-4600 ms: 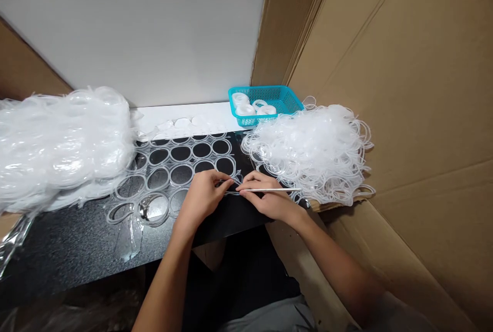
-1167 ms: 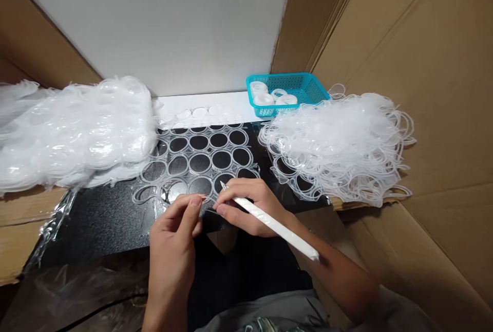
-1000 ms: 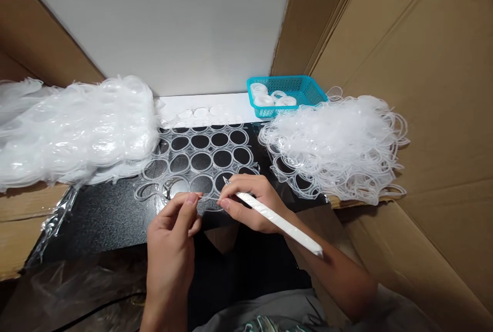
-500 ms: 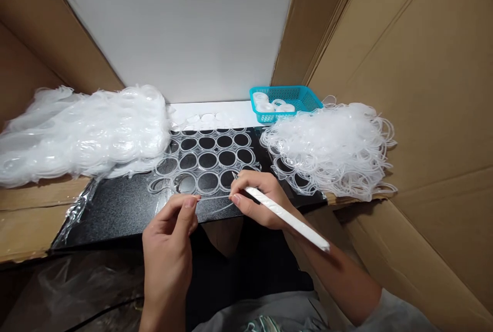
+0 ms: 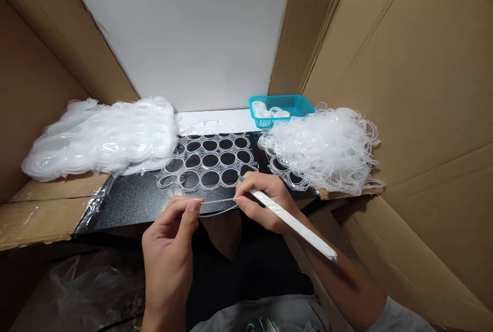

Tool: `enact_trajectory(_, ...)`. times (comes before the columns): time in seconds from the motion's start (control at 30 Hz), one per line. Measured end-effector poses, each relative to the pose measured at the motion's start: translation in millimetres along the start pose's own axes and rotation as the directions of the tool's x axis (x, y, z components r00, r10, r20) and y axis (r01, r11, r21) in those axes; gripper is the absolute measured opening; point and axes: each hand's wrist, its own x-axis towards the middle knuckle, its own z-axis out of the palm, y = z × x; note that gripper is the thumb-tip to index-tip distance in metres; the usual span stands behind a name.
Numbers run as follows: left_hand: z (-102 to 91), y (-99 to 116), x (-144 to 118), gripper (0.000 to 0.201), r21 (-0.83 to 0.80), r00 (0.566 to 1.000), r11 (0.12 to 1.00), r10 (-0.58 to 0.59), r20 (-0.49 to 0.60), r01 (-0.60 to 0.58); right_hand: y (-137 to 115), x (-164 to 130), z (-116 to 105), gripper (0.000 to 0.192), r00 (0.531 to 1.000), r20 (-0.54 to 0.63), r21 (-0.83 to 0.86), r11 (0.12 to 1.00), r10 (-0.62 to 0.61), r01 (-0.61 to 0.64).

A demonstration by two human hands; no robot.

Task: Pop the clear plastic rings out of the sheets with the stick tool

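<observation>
Between my two hands a thin translucent plastic ring (image 5: 218, 201) is stretched, its lower arc sagging under the straight upper strand. My left hand (image 5: 169, 237) pinches the ring's left side between thumb and forefinger. The right side is pinched by my right hand (image 5: 265, 201), which also grips a slim white-wrapped tool (image 5: 298, 226) with a narrow grey pointed tip. This tool slants back over my right wrist. Just beyond my fingers, a clear sheet of joined plastic rings (image 5: 220, 179) lies flat on a speckled black board (image 5: 127, 201).
A thick stack of translucent ring sheets (image 5: 108, 139) lies left of the board, and a tangled heap of ring scrap (image 5: 327, 142) lies right. Behind stands a turquoise basket (image 5: 265, 123) holding several white ring pieces (image 5: 259, 108). Cardboard walls (image 5: 416, 90) and a white panel (image 5: 185, 34) enclose the space.
The ring between my hands now hangs in a wider, clearer loop. My right hand has shifted slightly right with the tool. The camera view has shifted a little; the piles and basket look unchanged.
</observation>
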Motion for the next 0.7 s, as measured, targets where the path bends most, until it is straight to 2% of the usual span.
enact_trajectory(0.27,-1.7,10.0,-15.3,0.028,0.012,0.999,1.0,0.025,0.023,-0.025,-16.6,-15.6,-7.2,0.009,0.999,-0.037,0.009,1.0,-0.019,0.019)
enact_trajectory(0.43,4.2,8.7,-16.4,0.032,0.05,0.997,0.998,0.035,0.072,-0.039,-22.6,-23.9,-17.9,0.01,0.999,-0.033,-0.053,0.998,-0.033,0.031)
enact_trajectory(0.5,7.0,3.1,-12.6,0.035,0.08,0.995,0.996,0.024,0.097,-0.032,-19.5,-23.1,-34.8,0.011,0.999,-0.04,-0.127,0.992,-0.012,0.006)
enact_trajectory(0.57,7.5,-3.7,-6.5,0.036,0.121,0.994,0.993,-0.001,0.113,-0.013,-12.1,-18.6,-63.0,0.011,0.996,-0.083,-0.224,0.973,0.041,-0.059)
enact_trajectory(0.63,4.7,-9.6,1.9,0.038,0.166,0.992,0.986,-0.033,0.121,0.012,-1.5,-10.4,-102.0,0.012,0.982,-0.157,-0.323,0.934,0.106,-0.152)
enact_trajectory(0.7,-0.6,-14.1,11.8,0.041,0.208,0.989,0.978,-0.064,0.136,0.035,10.2,0.6,-148.1,0.016,0.957,-0.243,-0.451,0.856,0.155,-0.254)
